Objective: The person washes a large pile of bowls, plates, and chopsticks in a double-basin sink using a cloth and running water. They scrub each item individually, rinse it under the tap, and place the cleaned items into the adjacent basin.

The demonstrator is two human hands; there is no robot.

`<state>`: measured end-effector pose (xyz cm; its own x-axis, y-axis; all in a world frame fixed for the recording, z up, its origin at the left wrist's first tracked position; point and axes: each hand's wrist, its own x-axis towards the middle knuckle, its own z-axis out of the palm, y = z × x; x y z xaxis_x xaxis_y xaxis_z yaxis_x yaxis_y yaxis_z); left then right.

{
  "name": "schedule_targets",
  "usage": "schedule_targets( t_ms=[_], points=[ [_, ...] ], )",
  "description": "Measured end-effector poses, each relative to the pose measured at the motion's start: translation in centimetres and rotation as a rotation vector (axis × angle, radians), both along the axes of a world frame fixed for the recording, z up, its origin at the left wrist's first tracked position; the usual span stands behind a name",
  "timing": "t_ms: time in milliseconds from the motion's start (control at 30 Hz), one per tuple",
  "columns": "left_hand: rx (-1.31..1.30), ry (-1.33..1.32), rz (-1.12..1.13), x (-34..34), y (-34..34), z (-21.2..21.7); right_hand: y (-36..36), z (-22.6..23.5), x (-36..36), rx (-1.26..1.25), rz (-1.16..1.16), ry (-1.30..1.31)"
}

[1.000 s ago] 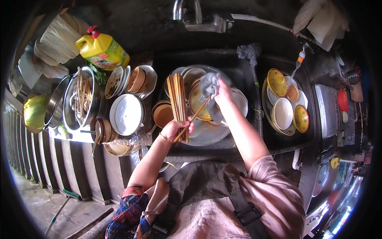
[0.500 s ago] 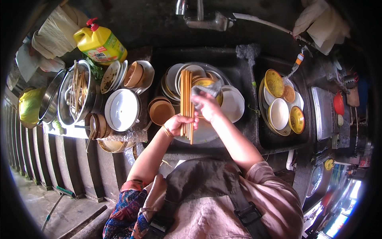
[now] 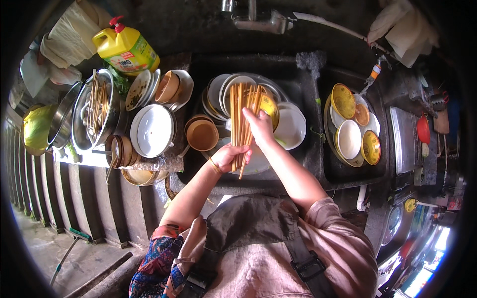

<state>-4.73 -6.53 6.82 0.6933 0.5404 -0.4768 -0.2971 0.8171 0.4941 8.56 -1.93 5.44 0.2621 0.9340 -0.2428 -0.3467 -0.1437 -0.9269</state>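
Both hands are gripping one bundle of chopsticks [image 3: 242, 124] over the sink [image 3: 308, 164]: left hand [image 3: 229, 158] fingers curled around its lower end, right hand [image 3: 259, 128] fingers pressed together higher up. Many dirty bowls [image 3: 149, 130] are waiting unwashed beside it.

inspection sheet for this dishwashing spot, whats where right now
surface: dark stone sink, dishes stacked inside
job's things: bundle of wooden chopsticks held over the plates
clutter: yellow detergent bottle, metal pot holding more chopsticks, white bowl, brown cup, yellow bowls
grippers: left hand grips the bundle's lower end; right hand closes around its middle
cables: nothing seen
surroundings: tap above, concrete floor lower left
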Motion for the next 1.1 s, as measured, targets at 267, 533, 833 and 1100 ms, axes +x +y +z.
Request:
schedule_targets(
  t_ms=[267,533,833,1100],
  points=[
    [-0.043,0.109,0.2,-0.5,0.7,-0.5,0.8,-1.1,2.8,-0.135,-0.311,-0.11],
    [0.105,0.243,0.105,0.6,0.8,-1.2,-1.4,-2.1,-0.3,-0.052,0.063,-0.621],
    [0.159,0.371,-0.182,0.2,1.1,2.1,-1.2,0.3,0.3,-0.419,0.366,0.516],
    [0.085,0.268,-0.088,-2.4,0.2,1.4,2.7,-0.5,-2.2,-0.357,0.188,0.571]
  ],
)
